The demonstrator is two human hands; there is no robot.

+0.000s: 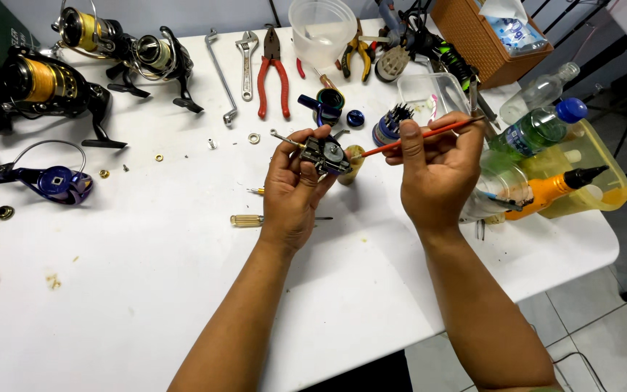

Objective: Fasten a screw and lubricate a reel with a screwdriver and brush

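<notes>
My left hand (pixel 293 190) holds a small dark fishing-reel body (pixel 326 154) up above the white table (pixel 146 290), its thin metal shaft sticking out to the left. My right hand (pixel 437 170) grips a thin red-handled brush (pixel 419 136), whose tip reaches the right side of the reel body. A small yellow-handled screwdriver (pixel 247 220) lies on the table just under my left hand.
Spinning reels (pixel 45 86) lie at the back left, a purple reel part (pixel 58 183) at the left. Red pliers (pixel 273 72), wrenches (pixel 247 64), a clear cup (pixel 322 30), plastic bottles (pixel 538 127), an orange nozzle bottle (pixel 556 190) and a brown basket (pixel 482 40) crowd the back and right.
</notes>
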